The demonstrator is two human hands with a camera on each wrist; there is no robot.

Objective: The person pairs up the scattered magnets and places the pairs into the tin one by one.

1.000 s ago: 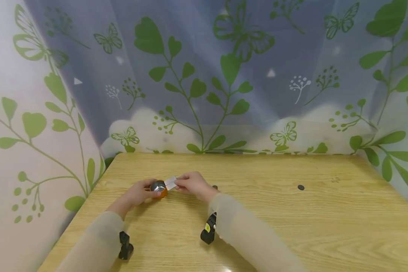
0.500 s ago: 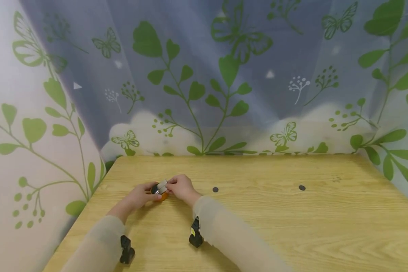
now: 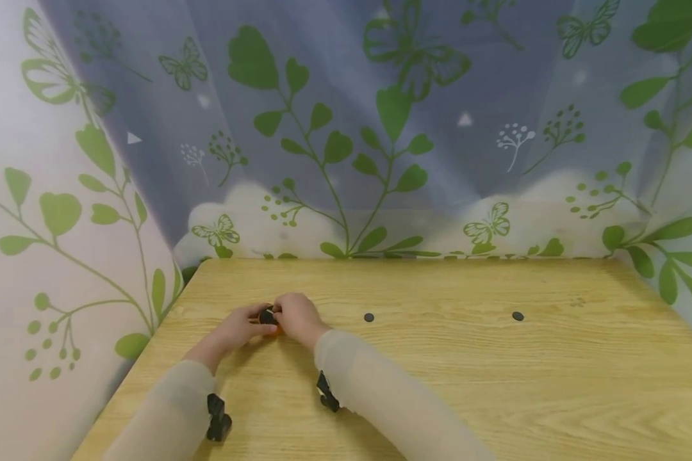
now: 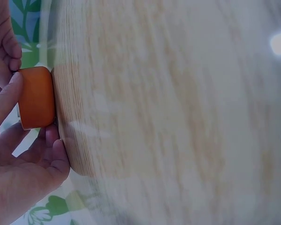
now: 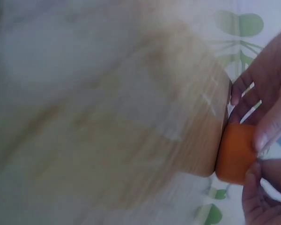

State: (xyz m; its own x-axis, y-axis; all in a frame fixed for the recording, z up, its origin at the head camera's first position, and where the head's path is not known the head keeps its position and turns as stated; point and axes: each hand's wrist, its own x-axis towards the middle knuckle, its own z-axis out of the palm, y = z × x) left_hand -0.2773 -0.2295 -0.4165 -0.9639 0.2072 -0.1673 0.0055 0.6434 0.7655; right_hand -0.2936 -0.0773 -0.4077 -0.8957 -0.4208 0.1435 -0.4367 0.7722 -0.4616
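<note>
On the table, my left hand (image 3: 235, 329) grips a small orange round container (image 4: 37, 97) with a dark rim, thumb on one side and fingers round the other. In the head view its dark top shows between the two hands. My right hand (image 3: 301, 320) bends over that top, fingertips gathered at the opening; the right wrist view has its fingers right at the rim of the orange wall (image 5: 235, 154). A thin light sliver (image 3: 270, 311) beside the right fingertips is what shows of a flat silvery piece, otherwise hidden by the hand.
Two small black discs lie on the wooden table (image 3: 438, 384), one disc (image 3: 369, 317) right of my hands and another disc (image 3: 518, 316) farther right. A leaf-printed curtain (image 3: 346, 160) hangs behind the table's back edge.
My right hand has moved left from beside the container to over its opening, taking the silvery piece with it. The nearer black disc is now uncovered. My left hand keeps its hold.
</note>
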